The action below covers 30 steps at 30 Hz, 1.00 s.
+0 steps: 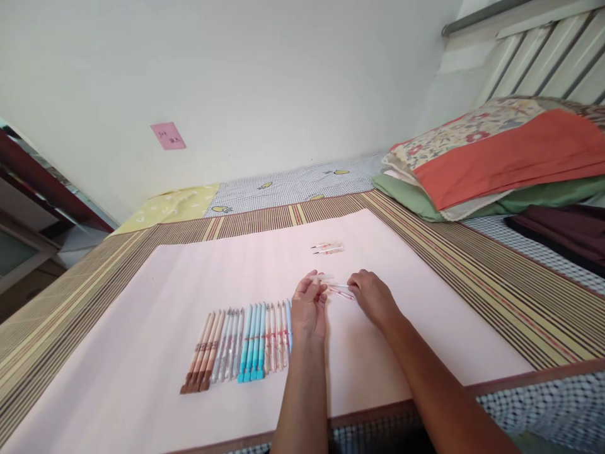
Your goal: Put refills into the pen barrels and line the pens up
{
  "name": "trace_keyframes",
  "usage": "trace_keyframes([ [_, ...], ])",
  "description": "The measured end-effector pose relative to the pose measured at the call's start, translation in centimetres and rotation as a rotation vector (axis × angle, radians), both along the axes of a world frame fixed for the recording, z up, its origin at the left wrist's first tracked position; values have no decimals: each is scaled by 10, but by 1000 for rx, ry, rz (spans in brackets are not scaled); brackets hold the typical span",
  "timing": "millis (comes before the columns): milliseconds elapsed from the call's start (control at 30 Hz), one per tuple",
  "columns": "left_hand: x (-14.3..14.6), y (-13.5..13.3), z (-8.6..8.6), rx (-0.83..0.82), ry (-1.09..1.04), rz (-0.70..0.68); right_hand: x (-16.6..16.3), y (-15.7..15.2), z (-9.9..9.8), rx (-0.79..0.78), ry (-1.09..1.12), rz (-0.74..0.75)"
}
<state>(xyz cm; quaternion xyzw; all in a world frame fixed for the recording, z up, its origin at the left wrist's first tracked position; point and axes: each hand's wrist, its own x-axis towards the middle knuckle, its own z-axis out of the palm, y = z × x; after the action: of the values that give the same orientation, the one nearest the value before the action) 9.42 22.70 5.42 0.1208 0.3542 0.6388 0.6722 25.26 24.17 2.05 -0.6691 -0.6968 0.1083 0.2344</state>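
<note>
My left hand [309,302] is closed, palm partly up, with a whitish, translucent pen piece [322,277] between thumb and fingers. To its right my right hand [373,295] pinches the end of a thin white stick like a pen refill [339,286], which points toward my left fingers. Red-and-white slender pen parts [341,293] show just below that stick; whether they are held or lie on the sheet I cannot tell. Beyond my hands lie two white-and-red pen pieces with dark tips [329,250]. A row of pens [253,340] lies left of my left forearm, which hides its right end.
The row holds brown pens [203,353], clear grey ones [228,347], turquoise ones [253,334] and pink-white ones [276,334]. Everything lies on a pale pink sheet [155,328] over a striped mat [439,271]. Folded bedding [501,151] is piled at the right, and a wall [283,82] stands behind.
</note>
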Motion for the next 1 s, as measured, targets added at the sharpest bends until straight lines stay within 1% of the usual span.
trace_keyframes([
  [133, 0, 0, -2, -16, 21, 16, -1, -1, 1, 32, 25, -26],
  [200, 0, 0, -1, -28, 18, 27, 2, -2, 0, 51, 90, -51],
  [267, 0, 0, 0, -34, 6, 49, 6, -1, -1, 78, 292, -81],
  [400, -1, 0, 1, -60, -19, 103, 14, 0, 2, 131, 869, -121],
  [467, -3, 1, 1, -74, -39, 123, 15, -2, 9, 128, 1057, -111],
  [500, -4, 2, 1, -78, -55, 132, 15, -3, 13, 125, 1115, -99],
  [567, -6, 3, -1, -86, -100, 145, 14, -7, 22, 135, 1161, -75],
  [700, -8, 6, -4, -83, -166, 152, 12, -14, 35, 170, 1127, -54],
  [800, -8, 7, -4, -75, -175, 163, 11, -16, 38, 177, 1094, -54],
  [1000, -7, 6, -3, -83, -200, 174, 13, -15, 38, 200, 1074, -75],
])
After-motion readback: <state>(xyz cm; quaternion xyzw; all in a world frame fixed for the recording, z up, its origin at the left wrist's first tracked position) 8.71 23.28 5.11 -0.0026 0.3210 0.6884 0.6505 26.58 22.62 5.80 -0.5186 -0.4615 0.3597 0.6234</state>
